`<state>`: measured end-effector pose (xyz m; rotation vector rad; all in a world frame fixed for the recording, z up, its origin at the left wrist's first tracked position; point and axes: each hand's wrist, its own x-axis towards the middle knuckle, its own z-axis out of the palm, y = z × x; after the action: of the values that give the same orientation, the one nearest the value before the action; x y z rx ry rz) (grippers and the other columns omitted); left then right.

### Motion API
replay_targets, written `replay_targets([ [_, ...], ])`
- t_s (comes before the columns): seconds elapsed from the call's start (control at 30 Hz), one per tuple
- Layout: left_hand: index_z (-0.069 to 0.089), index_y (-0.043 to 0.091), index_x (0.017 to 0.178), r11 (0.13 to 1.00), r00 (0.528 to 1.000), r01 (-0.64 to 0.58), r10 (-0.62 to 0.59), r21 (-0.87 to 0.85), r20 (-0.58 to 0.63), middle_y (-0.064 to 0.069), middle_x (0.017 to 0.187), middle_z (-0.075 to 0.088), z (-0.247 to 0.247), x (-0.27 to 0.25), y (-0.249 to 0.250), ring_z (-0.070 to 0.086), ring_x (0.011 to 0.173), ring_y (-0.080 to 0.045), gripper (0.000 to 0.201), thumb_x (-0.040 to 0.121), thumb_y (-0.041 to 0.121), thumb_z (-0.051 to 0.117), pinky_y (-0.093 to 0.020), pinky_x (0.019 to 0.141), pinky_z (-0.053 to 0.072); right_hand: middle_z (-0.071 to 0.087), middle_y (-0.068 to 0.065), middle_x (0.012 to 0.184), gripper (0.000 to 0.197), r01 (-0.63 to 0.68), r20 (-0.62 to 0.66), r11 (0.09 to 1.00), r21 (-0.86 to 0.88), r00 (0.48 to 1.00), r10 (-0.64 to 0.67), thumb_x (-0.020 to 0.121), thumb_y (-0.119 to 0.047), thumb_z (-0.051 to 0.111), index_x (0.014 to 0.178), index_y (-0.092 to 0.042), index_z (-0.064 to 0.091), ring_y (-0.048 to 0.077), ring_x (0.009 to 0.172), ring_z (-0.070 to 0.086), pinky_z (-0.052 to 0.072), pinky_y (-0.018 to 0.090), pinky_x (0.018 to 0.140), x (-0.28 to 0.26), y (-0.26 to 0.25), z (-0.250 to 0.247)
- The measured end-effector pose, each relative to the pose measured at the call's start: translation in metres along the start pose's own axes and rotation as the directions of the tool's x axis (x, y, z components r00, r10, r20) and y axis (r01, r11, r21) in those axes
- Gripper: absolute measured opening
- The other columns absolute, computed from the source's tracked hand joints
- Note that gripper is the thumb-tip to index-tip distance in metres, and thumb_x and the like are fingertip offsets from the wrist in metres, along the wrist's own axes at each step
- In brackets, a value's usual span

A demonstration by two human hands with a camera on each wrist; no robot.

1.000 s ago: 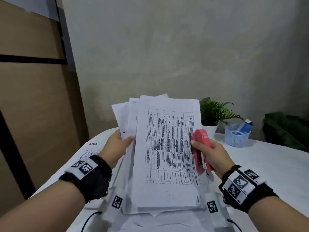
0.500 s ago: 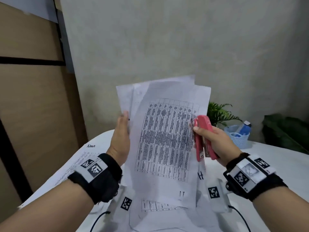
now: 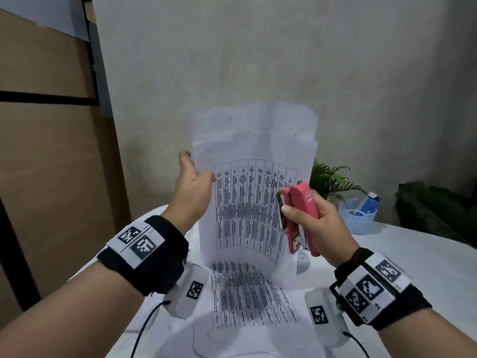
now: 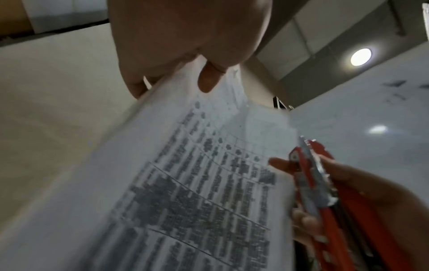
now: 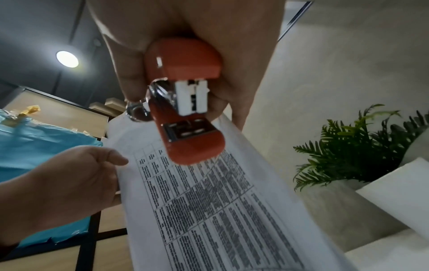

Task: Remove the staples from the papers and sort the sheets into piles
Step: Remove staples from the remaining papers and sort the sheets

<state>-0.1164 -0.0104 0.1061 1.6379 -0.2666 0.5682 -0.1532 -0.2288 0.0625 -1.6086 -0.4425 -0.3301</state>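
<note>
A stack of printed papers stands nearly upright above the table, its lower end bowed. My left hand pinches its left edge, thumb on the front and fingers behind, which the left wrist view shows on the papers. My right hand grips a red stapler against the stack's right edge. In the right wrist view the stapler points its metal end at me, over the papers. No staple is visible. Another printed sheet lies flat on the table below.
The white table carries a small potted fern and a blue basket with a blue item at the back right. A dark leafy plant stands far right. Wooden panels rise on the left.
Both hands lifted the stack from leaning low over the table to nearly upright and higher. The printed sheet on the table came into sight beneath it. The stapler stayed in my right hand.
</note>
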Motion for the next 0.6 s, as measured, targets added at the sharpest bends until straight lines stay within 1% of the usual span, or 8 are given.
replay_targets([
  [0.07,0.03,0.017,0.123,0.999,0.998,-0.049,0.049,0.0,-0.026,0.006,0.103,0.053,-0.001,0.003,0.004,0.056,0.091,-0.016,0.034,0.093,0.004,0.041,-0.043,0.09,0.048,0.052,0.012,0.104,0.033,0.009,-0.019,1.0,-0.003,1.0,-0.009,0.074,-0.028,0.072,0.106,-0.022,0.066,0.018,0.078,0.062,0.053,0.024,0.065,-0.001,0.003,0.003],
  [0.2,0.029,0.027,0.114,0.999,0.998,-0.043,0.044,0.019,-0.054,-0.008,0.117,0.057,-0.001,0.015,0.0,0.062,0.099,-0.023,0.027,0.095,0.021,0.046,-0.046,0.09,0.052,0.059,0.008,0.086,0.021,-0.096,-0.047,0.992,0.083,0.994,0.1,0.084,-0.017,0.066,0.105,-0.016,0.064,0.015,0.062,0.064,0.052,0.026,0.058,-0.001,0.008,0.0],
  [0.33,0.029,0.023,0.118,0.997,0.998,0.052,-0.053,0.064,0.022,0.002,0.115,0.055,0.0,0.009,-0.018,0.057,0.101,-0.014,0.024,0.1,0.029,0.043,-0.025,0.078,0.047,0.06,0.006,0.076,0.014,-0.216,0.024,0.975,0.055,0.976,0.215,0.086,-0.015,0.061,0.1,-0.015,0.061,0.016,0.057,0.063,0.05,0.025,0.053,-0.005,0.017,-0.002],
  [0.4,0.032,0.019,0.117,0.995,0.995,0.078,-0.081,0.062,0.053,0.01,0.107,0.055,0.002,0.004,-0.027,0.057,0.1,-0.01,0.02,0.101,0.024,0.042,-0.025,0.082,0.044,0.06,0.008,0.079,0.013,-0.224,0.027,0.974,0.039,0.974,0.224,0.086,-0.014,0.062,0.099,-0.016,0.059,0.013,0.056,0.062,0.05,0.023,0.052,-0.007,0.018,-0.001],
  [0.47,0.035,0.018,0.116,0.995,0.995,0.088,-0.09,0.043,0.046,0.016,0.105,0.056,0.004,0.0,-0.029,0.057,0.101,-0.007,0.018,0.101,0.022,0.042,-0.028,0.092,0.042,0.062,0.009,0.086,0.017,-0.193,-0.014,0.981,0.006,0.981,0.194,0.085,-0.017,0.064,0.101,-0.02,0.059,0.014,0.064,0.064,0.051,0.023,0.057,-0.005,0.018,-0.001],
  [0.5,0.038,0.016,0.119,0.995,0.996,0.087,-0.088,0.041,0.023,0.012,0.108,0.059,0.004,0.0,-0.029,0.058,0.105,-0.011,0.02,0.101,0.024,0.043,-0.033,0.095,0.044,0.063,0.009,0.091,0.019,-0.165,-0.037,0.986,-0.024,0.986,0.164,0.084,-0.02,0.065,0.102,-0.023,0.06,0.017,0.073,0.065,0.052,0.025,0.062,-0.003,0.018,-0.001],
  [0.53,0.041,0.016,0.118,0.997,0.997,0.073,-0.073,0.039,-0.012,0.005,0.11,0.062,0.004,0.002,-0.032,0.06,0.105,-0.016,0.021,0.1,0.026,0.044,-0.039,0.095,0.048,0.063,0.01,0.096,0.02,-0.135,-0.05,0.989,-0.055,0.99,0.132,0.083,-0.023,0.067,0.102,-0.026,0.061,0.021,0.08,0.065,0.052,0.027,0.068,-0.001,0.016,-0.001],
  [0.6,0.049,0.015,0.107,0.997,0.994,0.058,-0.053,0.046,-0.092,-0.002,0.1,0.065,0.002,0.003,-0.032,0.063,0.094,-0.022,0.017,0.098,0.029,0.048,-0.044,0.085,0.053,0.062,0.01,0.099,0.021,-0.082,-0.052,0.993,-0.079,0.996,0.078,0.081,-0.027,0.068,0.102,-0.026,0.063,0.023,0.087,0.064,0.054,0.03,0.074,0.003,0.012,-0.001],
])
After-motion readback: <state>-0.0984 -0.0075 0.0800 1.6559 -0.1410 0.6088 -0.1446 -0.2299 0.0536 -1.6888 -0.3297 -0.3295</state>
